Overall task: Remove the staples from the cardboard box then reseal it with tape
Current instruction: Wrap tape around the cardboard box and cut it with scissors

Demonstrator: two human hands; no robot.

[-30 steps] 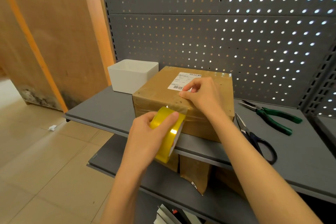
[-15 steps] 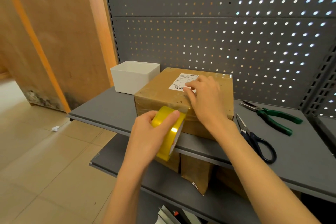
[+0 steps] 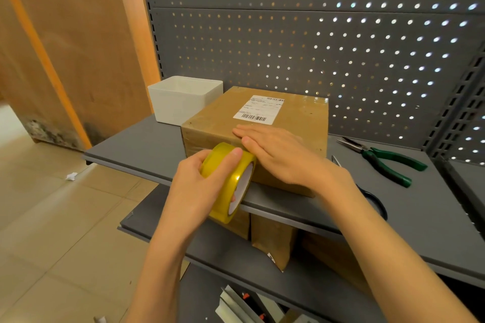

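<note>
A brown cardboard box (image 3: 296,118) with a white shipping label (image 3: 258,112) stands on the grey shelf (image 3: 136,147). My right hand (image 3: 278,155) lies flat on the box's top near its front edge, fingers straight and pointing left. My left hand (image 3: 199,186) grips a yellow tape roll (image 3: 231,181) held against the box's front face, just below the right hand's fingers. The strip of tape between roll and box is hidden by my hands.
A white plastic bin (image 3: 183,98) stands left of the box. Green-handled pliers (image 3: 380,158) lie to the right, and black scissors (image 3: 372,199) are partly under my right forearm. A pegboard wall rises behind. Brown packages (image 3: 273,238) stand on the lower shelf.
My right hand has slid from near the label toward the front edge and flattened out. The left hand with the tape roll stays at the box's front face.
</note>
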